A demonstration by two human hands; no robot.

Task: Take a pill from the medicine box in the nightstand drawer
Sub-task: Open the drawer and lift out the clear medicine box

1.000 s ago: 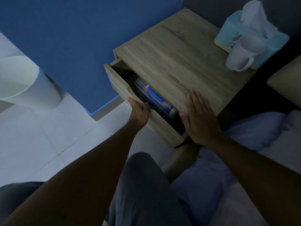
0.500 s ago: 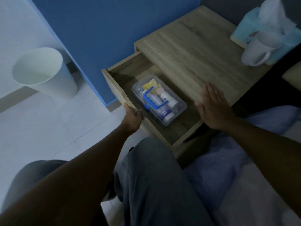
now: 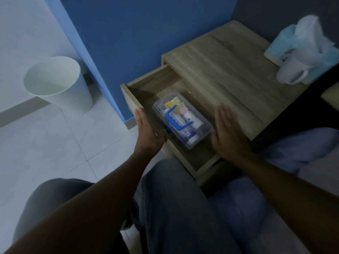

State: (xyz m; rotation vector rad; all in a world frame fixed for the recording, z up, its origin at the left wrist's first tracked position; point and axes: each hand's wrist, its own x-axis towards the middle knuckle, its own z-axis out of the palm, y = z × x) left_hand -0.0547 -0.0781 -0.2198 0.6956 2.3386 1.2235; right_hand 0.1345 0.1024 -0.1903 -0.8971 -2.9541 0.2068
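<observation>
The nightstand [image 3: 229, 76] has its drawer [image 3: 131, 99] pulled out to the left. In it lies the medicine box [image 3: 194, 132], clear plastic with a blue handle, lid closed, bottles and packets showing through it. My left hand [image 3: 148, 131] lies over the drawer's front panel, just left of the box, fingers stretched out and holding nothing. My right hand [image 3: 227, 132] hovers flat and open just right of the box, at the front edge of the nightstand top. Neither hand grips the box.
A white waste bin [image 3: 58, 83] stands on the tiled floor to the left, by the blue wall. A white mug [image 3: 293, 68] and a blue tissue box [image 3: 280, 44] sit at the nightstand's far right corner. My knees and blue bedding fill the foreground.
The drawer came out from nearly shut to wide open, uncovering the box. My left hand let go of the drawer front and opened. My right hand shifted off the nightstand top towards the box.
</observation>
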